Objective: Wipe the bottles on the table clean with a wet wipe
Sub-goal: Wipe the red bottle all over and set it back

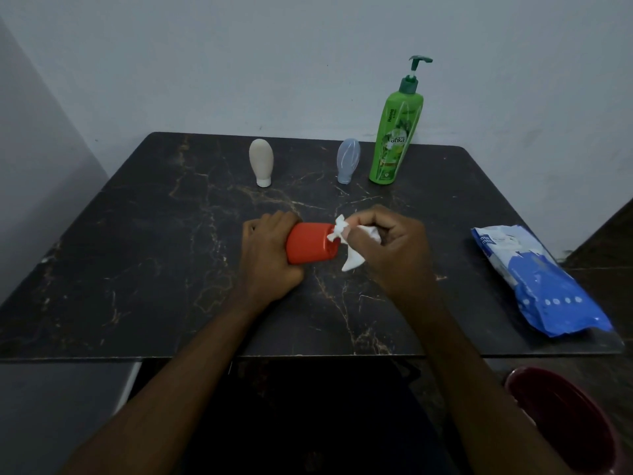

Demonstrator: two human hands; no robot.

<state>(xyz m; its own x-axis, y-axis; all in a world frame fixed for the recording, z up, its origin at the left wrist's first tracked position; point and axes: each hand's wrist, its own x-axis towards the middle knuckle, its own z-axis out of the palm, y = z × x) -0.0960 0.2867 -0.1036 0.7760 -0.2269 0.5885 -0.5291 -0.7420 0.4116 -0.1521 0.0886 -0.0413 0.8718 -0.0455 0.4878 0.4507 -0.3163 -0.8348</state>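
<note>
There is one view only, from a wide-angle camera worn on the person's head. It looks forward and steeply down over the desk (144,234), close enough that both forearms run up from the bottom edge to the middle of the frame. The desk's near edge crosses low in the picture; its far edge meets a pale wall (308,63), which fills the upper third. Straight lines bow toward the frame's borders.
</note>
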